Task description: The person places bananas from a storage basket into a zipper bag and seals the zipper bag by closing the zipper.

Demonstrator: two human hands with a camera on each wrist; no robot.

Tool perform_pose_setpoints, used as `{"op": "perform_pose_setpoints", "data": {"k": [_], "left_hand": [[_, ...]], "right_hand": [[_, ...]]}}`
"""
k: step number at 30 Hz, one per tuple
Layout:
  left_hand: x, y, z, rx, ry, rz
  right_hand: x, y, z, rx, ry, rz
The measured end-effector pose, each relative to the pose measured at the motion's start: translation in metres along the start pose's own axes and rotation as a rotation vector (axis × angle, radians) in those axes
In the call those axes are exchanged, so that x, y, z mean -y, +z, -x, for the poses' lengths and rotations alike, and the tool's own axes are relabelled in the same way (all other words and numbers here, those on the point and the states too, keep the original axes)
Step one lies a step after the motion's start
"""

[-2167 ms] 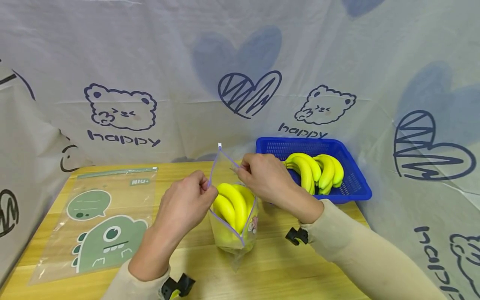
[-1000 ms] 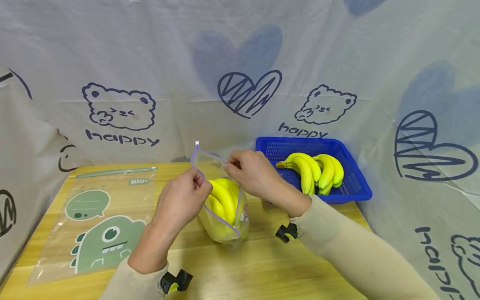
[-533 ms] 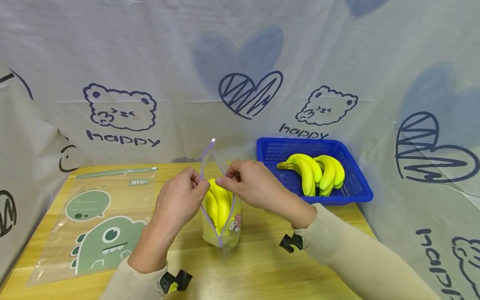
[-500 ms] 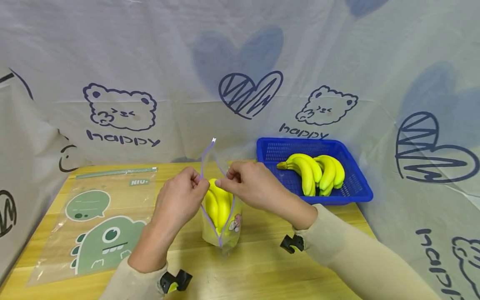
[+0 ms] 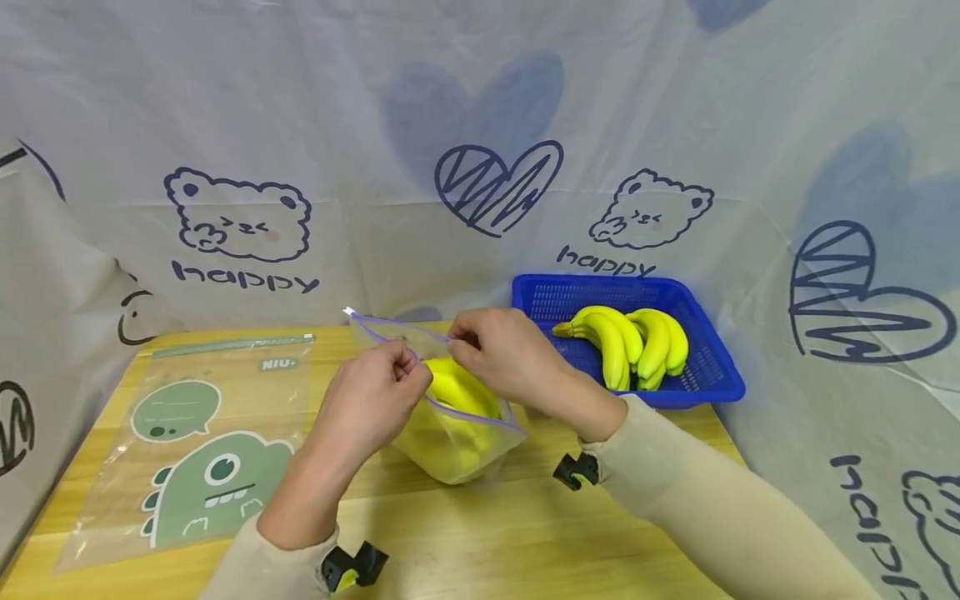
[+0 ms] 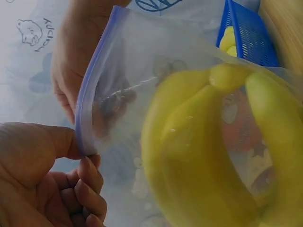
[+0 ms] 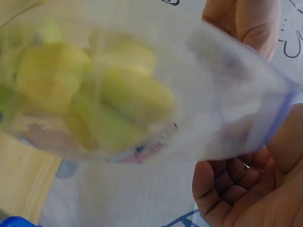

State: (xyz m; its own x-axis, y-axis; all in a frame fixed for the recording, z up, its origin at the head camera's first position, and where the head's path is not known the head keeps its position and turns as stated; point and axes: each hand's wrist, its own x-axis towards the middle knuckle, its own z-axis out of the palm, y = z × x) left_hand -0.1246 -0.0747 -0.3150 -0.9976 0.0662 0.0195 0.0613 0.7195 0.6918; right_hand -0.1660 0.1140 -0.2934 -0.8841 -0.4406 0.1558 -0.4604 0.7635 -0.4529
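A clear zip bag (image 5: 491,446) with a purple zip edge stands between my hands in the head view, its mouth parted. Inside it lies a bunch of yellow bananas (image 5: 467,393), also large through the plastic in the left wrist view. My left hand (image 5: 369,402) pinches the near zip edge between thumb and forefinger. My right hand (image 5: 508,348) pinches the opposite edge, its curled fingers partly behind the plastic in the right wrist view. A white slider (image 5: 348,311) sits at the left end of the zip.
A blue basket (image 5: 697,395) holding more bananas (image 5: 611,337) stands at the back right. Another clear zip bag (image 5: 225,454), printed with a green dinosaur, lies flat on the left of the wooden table (image 5: 585,542). A printed cloth (image 5: 360,108) hangs behind and at both sides.
The bag has swung round: its slider end has moved left and down, its other corner to the right. The right hand has risen slightly; both hands keep hold of the edges.
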Motion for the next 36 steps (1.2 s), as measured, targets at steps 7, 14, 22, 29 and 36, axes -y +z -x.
{"op": "perform_pose_setpoints", "data": {"k": [7, 14, 22, 29, 36], "left_hand": [[0.004, 0.002, 0.001, -0.023, -0.044, 0.000], [0.006, 0.001, 0.000, 0.004, -0.051, 0.032], [0.002, 0.003, -0.002, 0.077, -0.038, 0.178], [0.001, 0.002, -0.001, 0.066, -0.043, 0.170], [0.002, 0.001, 0.000, 0.066, -0.053, 0.135]], "right_hand": [[0.001, 0.004, 0.009, 0.115, 0.013, -0.069], [0.020, 0.005, 0.028, 0.267, 0.064, 0.063], [0.031, 0.015, 0.040, 0.283, 0.035, 0.205], [0.022, 0.013, 0.037, 0.232, 0.040, 0.182], [0.015, 0.011, 0.030, 0.221, 0.076, 0.144]]}}
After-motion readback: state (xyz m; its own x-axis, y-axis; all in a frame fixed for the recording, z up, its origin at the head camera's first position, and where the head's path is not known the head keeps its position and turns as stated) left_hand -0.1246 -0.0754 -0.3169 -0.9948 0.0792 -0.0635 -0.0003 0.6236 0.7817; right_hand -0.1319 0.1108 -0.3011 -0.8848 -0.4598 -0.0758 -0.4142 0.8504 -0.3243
